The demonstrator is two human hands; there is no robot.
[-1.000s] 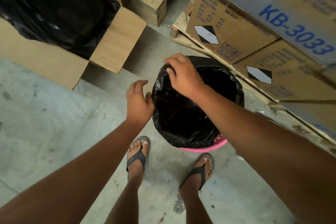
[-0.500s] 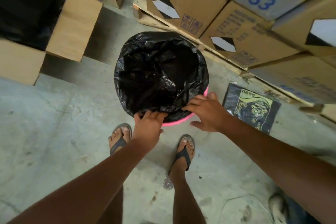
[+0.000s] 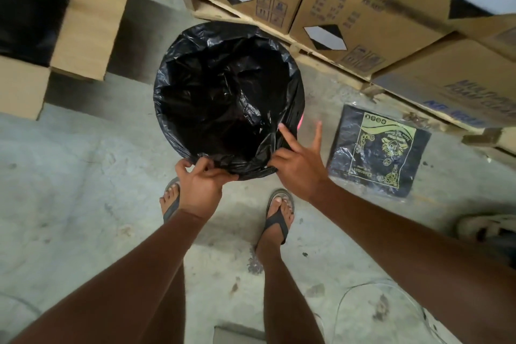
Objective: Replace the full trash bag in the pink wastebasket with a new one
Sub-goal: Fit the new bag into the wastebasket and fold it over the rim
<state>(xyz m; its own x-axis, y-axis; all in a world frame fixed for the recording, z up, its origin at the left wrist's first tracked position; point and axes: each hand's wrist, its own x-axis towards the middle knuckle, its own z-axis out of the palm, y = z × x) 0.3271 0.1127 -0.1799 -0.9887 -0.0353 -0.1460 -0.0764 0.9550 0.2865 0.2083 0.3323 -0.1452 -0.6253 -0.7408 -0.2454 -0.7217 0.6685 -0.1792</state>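
Observation:
A black trash bag [image 3: 229, 98] lines the pink wastebasket [image 3: 300, 123], of which only a pink sliver shows at the right side. The bag's mouth is spread wide and folded over the rim; its inside looks dark and hollow. My left hand [image 3: 199, 183] pinches the bag's folded edge at the near rim. My right hand [image 3: 300, 160] holds the same edge a little to the right with thumb and lower fingers, while two fingers stick up free. A flat pack of black bags [image 3: 379, 148] with a yellow label lies on the floor to the right.
Stacked cardboard boxes [image 3: 349, 14] on wooden pallets run along the right and back. An open carton [image 3: 83, 25] holding a black bag stands at the left. My sandalled feet [image 3: 277, 215] are just in front of the basket on the concrete floor. Another shoe [image 3: 485, 227] shows at the right edge.
Both hands moved from the far rim to the near rim and now grip the bag's folded edge. The bag covers more of the pink rim. The view has tilted down and closer.

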